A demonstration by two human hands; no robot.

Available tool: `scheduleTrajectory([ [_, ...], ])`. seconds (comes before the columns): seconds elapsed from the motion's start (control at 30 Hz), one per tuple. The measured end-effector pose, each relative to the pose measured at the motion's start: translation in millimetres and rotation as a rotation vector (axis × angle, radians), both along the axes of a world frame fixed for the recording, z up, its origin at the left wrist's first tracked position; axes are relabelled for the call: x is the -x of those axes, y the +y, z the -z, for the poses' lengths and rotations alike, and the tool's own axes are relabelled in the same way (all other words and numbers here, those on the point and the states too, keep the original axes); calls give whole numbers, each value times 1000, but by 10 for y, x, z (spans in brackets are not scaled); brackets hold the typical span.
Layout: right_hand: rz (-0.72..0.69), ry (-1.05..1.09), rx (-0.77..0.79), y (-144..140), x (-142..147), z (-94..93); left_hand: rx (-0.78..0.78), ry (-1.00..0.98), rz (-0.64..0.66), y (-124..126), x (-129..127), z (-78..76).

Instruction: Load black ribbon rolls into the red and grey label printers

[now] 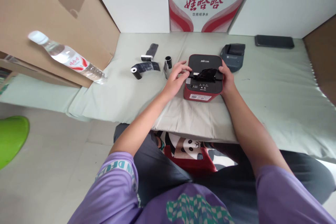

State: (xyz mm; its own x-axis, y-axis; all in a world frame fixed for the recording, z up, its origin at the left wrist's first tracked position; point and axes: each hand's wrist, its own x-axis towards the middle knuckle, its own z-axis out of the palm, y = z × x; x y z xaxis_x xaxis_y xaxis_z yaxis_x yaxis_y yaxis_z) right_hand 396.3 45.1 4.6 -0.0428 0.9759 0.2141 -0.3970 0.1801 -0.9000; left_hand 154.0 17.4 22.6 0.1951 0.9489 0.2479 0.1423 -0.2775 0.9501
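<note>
A: Head view, what room is there?
B: The red printer (203, 77) sits near the table's front edge (183, 127); open cloth at 3 o'clock.
A: Fingers?
B: Left hand (176, 78) spread loosely on its top, right hand (228, 78) cupping its side.
A: Around it?
B: 3 black rolls (145, 69) at 9 o'clock, a grey printer (233, 56) at 1 o'clock.

Red-and-black boxy plastic label printer (204, 77) on the pale green cloth-covered surface (275, 87)

It sits upright near the surface's front edge, roughly mid-width, its black top compartment open with a dark glossy roll showing inside.
</note>
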Motion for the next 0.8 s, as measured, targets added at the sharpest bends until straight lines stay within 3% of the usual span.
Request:
scheduleTrajectory([
  [0.1,-2,8,-4,3,1,9,235,-120,-33,-6,-51,-37],
  [0.2,-9,-3,1,19,-2,30,352,-188,-56,-17,-97,-104],
  [0.5,-16,-25,14,21,14,9,400,-220,-71,-47,-162,-229],
  [0.8,-30,-15,32,27,0,16,359,-234,-61,-21,-149,-176],
])
